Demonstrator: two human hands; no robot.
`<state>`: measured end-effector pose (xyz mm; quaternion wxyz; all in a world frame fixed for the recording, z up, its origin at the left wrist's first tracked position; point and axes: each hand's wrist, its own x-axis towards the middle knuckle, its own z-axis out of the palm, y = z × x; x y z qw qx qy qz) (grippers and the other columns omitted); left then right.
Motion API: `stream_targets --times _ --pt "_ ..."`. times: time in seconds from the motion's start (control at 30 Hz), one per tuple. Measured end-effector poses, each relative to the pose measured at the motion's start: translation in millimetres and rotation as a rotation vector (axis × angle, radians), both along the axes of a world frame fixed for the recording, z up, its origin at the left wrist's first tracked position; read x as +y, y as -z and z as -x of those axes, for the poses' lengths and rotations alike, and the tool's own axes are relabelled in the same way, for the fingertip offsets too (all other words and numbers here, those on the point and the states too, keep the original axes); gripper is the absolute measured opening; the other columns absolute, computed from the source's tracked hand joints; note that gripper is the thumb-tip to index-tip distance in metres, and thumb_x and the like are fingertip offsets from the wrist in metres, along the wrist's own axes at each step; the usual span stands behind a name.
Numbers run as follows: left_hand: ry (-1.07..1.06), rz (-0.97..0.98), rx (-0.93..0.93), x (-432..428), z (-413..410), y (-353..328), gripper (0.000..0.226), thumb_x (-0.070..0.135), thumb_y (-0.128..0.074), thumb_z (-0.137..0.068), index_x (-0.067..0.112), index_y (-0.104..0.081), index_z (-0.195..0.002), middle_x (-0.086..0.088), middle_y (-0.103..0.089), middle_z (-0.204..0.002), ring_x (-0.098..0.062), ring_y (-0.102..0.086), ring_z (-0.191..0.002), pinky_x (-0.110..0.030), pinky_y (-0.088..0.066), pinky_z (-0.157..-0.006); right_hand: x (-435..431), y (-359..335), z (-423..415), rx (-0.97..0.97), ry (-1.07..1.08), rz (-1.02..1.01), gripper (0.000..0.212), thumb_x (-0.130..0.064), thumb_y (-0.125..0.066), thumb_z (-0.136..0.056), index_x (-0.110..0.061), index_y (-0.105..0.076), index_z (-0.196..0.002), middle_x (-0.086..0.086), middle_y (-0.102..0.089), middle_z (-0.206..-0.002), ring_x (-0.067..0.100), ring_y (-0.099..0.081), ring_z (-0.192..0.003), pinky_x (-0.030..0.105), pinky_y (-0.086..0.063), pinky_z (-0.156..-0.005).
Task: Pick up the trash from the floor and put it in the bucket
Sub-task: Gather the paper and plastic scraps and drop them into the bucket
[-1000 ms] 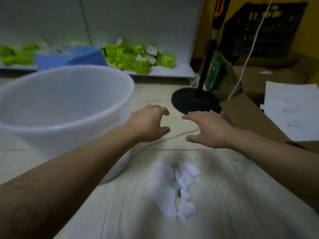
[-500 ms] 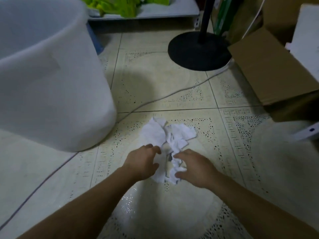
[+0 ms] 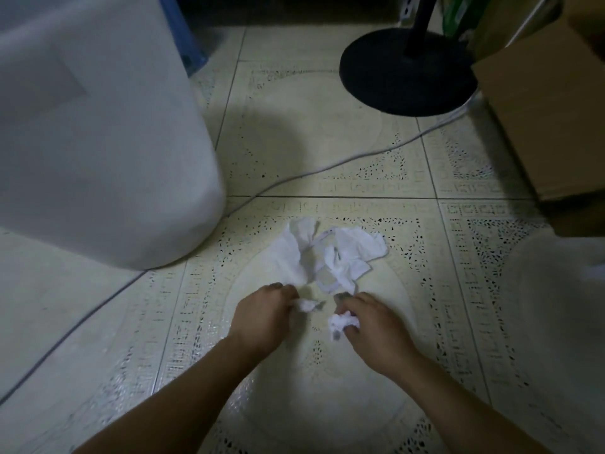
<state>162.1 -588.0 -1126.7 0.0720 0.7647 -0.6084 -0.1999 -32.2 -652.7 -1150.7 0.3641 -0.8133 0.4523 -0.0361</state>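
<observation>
A heap of torn white paper scraps (image 3: 334,253) lies on the tiled floor in the middle of the view. My left hand (image 3: 265,317) is just below it, fingers closed on a small white scrap (image 3: 306,305). My right hand (image 3: 368,324) is beside it, curled around a crumpled white scrap (image 3: 342,324). The large white translucent bucket (image 3: 98,142) stands on the floor to the upper left, about a hand's length from the heap; its rim is out of view.
A grey cable (image 3: 327,168) runs across the floor between the bucket and the heap. A black round stand base (image 3: 406,77) sits at the upper right, with a cardboard box (image 3: 540,119) on the far right. Something blue (image 3: 188,44) shows behind the bucket.
My head has dropped closer to the floor. Both hands came down onto the near edge of the paper heap and now each holds a small scrap pulled slightly toward me.
</observation>
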Motion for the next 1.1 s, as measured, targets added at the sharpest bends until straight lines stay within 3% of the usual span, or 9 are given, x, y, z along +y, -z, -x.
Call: stream_targets --times 0.17,0.27,0.37,0.5,0.57,0.67,0.8,1.0,1.1 --pt "-0.013 0.102 0.078 -18.8 -3.6 -29.4 0.021 0.017 -0.051 -0.090 0.021 -0.057 -0.109 -0.002 -0.069 -0.100 -0.024 -0.063 -0.080 -0.033 -0.050 -0.064 -11.5 -26.1 -3.7 -0.227 0.185 -0.304 0.033 -0.014 -0.068 -0.081 -0.035 -0.051 -0.101 -0.018 -0.058 -0.081 -0.008 -0.057 -0.071 0.007 -0.042 -0.060" --pt "0.054 0.150 0.043 -32.0 -5.6 -50.2 0.018 0.017 -0.049 -0.091 0.021 -0.063 -0.100 -0.002 -0.071 -0.091 -0.022 -0.062 -0.075 -0.032 -0.049 -0.061 -19.2 -45.9 -4.6 -0.291 0.224 -0.425 0.003 -0.019 -0.068 -0.081 -0.022 -0.067 -0.082 -0.011 -0.062 -0.069 0.005 -0.053 -0.061 0.024 -0.042 -0.061" --pt "0.114 0.160 -0.007 -42.7 -7.4 -72.6 0.021 0.021 -0.047 -0.093 0.020 -0.064 -0.105 -0.004 -0.071 -0.086 -0.022 -0.064 -0.070 -0.033 -0.053 -0.061 -21.9 -63.5 -1.2 -0.303 0.246 -0.428 0.014 -0.023 -0.068 -0.083 -0.018 -0.065 -0.069 -0.010 -0.055 -0.061 0.006 -0.047 -0.057 0.027 -0.036 -0.059" --pt "0.174 0.147 -0.061 -55.7 -12.4 -103.0 0.021 0.024 -0.046 -0.093 0.020 -0.064 -0.102 -0.006 -0.071 -0.086 -0.023 -0.063 -0.070 -0.035 -0.054 -0.062 -23.6 -85.0 2.9 -0.449 0.373 -0.597 0.012 -0.010 -0.059 -0.090 -0.017 -0.067 -0.095 0.004 -0.073 -0.088 0.018 -0.070 -0.078 0.027 -0.053 -0.061" --pt "0.196 0.145 -0.075 -61.6 -15.4 -119.9 0.020 0.026 -0.046 -0.093 0.021 -0.063 -0.100 -0.005 -0.070 -0.086 -0.023 -0.062 -0.072 -0.035 -0.054 -0.063 -23.7 -97.4 2.9 -0.540 0.411 -0.643 0.013 -0.005 -0.058 -0.090 -0.009 -0.063 -0.101 0.010 -0.073 -0.088 0.026 -0.072 -0.073 0.031 -0.056 -0.056" --pt "0.220 0.186 -0.091 -71.9 -20.7 -151.2 0.019 0.029 -0.047 -0.093 0.021 -0.063 -0.099 -0.006 -0.068 -0.087 -0.027 -0.063 -0.076 -0.037 -0.054 -0.064 -26.3 -122.2 -0.4 -0.597 0.425 -0.538 0.013 -0.001 -0.057 -0.088 -0.009 -0.066 -0.095 0.009 -0.072 -0.079 0.022 -0.064 -0.060 0.030 -0.052 -0.050" --pt "0.232 0.260 -0.104 -89.0 -30.9 -201.7 0.018 0.027 -0.047 -0.093 0.020 -0.064 -0.094 -0.004 -0.068 -0.084 -0.021 -0.061 -0.070 -0.039 -0.055 -0.064 -43.3 -172.2 -11.1 -0.621 0.435 -0.401 0.018 -0.002 -0.057 -0.087 -0.013 -0.070 -0.093 0.012 -0.071 -0.080 0.021 -0.065 -0.065 0.029 -0.052 -0.054" --pt "0.198 0.321 -0.005 -96.7 -70.0 -279.3 0.034 0.011 -0.040 -0.090 0.023 -0.068 -0.105 -0.001 -0.069 -0.109 -0.018 -0.063 -0.096 -0.034 -0.052 -0.084 -76.9 -265.8 -44.1 -0.616 0.423 -0.123 0.016 -0.017 -0.066 -0.086 -0.011 -0.061 -0.100 0.005 -0.058 -0.061 0.012 -0.052 -0.048 0.025 -0.044 -0.044" --pt "0.144 0.361 -0.032 -101.3 -97.8 -315.1 0.038 0.006 -0.042 -0.086 0.026 -0.073 -0.095 -0.002 -0.071 -0.103 -0.018 -0.062 -0.085 -0.033 -0.053 -0.082 -88.6 -306.0 -68.2 -0.603 0.384 -0.043 0.023 -0.021 -0.066 -0.086 -0.005 -0.057 -0.099 0.008 -0.056 -0.062 0.013 -0.051 -0.049 0.022 -0.043 -0.042"
